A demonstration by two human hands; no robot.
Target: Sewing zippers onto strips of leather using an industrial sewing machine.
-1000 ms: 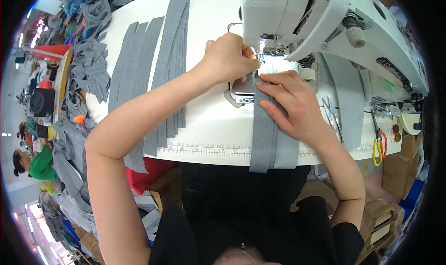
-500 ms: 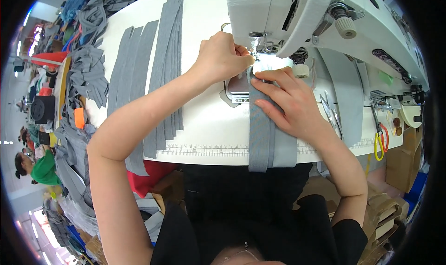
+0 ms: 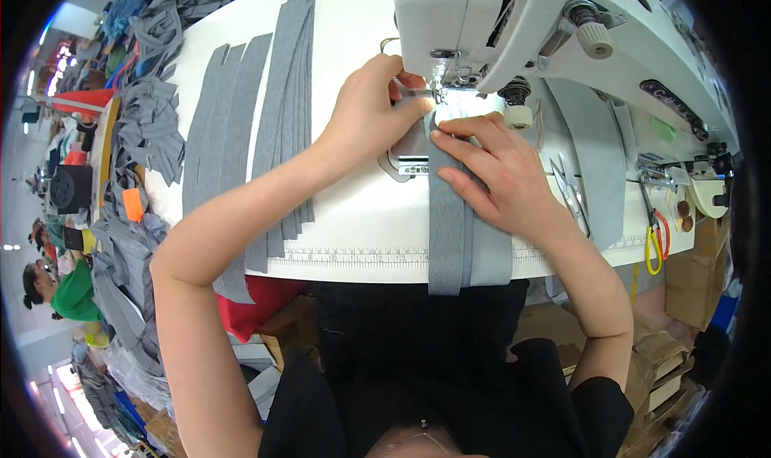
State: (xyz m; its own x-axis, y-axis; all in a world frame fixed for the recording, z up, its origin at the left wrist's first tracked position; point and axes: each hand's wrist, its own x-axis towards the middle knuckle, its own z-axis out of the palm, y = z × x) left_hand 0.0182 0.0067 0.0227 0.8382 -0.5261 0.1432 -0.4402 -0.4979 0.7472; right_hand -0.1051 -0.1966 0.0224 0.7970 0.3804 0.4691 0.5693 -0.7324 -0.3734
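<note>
At the sewing machine's presser foot, my left hand is closed in a pinch. A small grey sliver shows between its thumb and fingers, too little to tell whether it is cloth or a tool. My right hand lies flat with fingers stretched, pressing on a long grey fabric strip. That strip runs from the lit needle area down over the table's front edge, over a paler grey piece. The white sewing machine stands above both hands, and the strip's far end is hidden under the foot and fingers.
Stacks of grey strips lie on the white table to the left. At the right are silver scissors, red-and-yellow-handled snips and a pale grey panel. Heaped grey cloth fills the far left, where another person sits.
My left hand has drawn back slightly left and down from the needle, its fingers now showing a grey sliver. My right hand has barely moved on the strip.
</note>
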